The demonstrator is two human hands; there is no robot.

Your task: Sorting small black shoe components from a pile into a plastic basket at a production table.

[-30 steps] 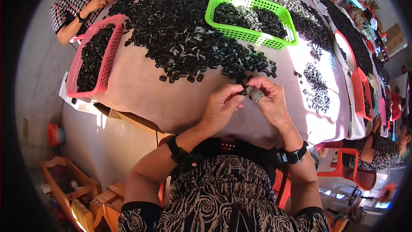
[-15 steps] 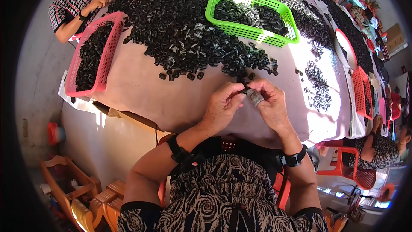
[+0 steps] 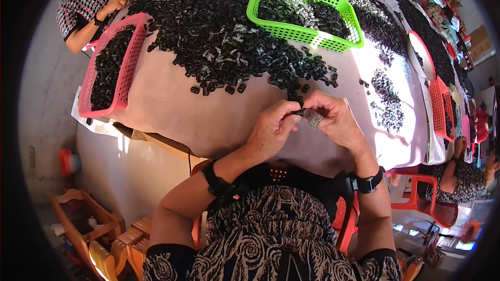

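My left hand [image 3: 272,127] pinches a small black plastic piece [image 3: 299,112] between thumb and fingertips over the near part of the cloth-covered table. Closed at the same spot, my right hand [image 3: 339,124] meets it with its fingertips; a grey wrap [image 3: 313,118] covers one finger or the thumb. Fingers hide most of the piece, so its exact kind cannot be made out. Just beyond my hands spreads a wide pile of small black plastic parts [image 3: 203,36], like cord-lock bodies. Thin metal springs [image 3: 229,61] lie scattered on its near side.
A green basket [image 3: 312,40] of parts stands beyond my hands. At the left table edge is a pink basket [image 3: 125,80], filled with black parts. A red basket [image 3: 440,109] sits at right. Co-workers [image 3: 96,8] sit around. A red chair [image 3: 416,198] stands right.
My right hand has turned, and its wrist and forearm have swung outward to the right. The left hand stays nearly in place, still pinching the small black piece.
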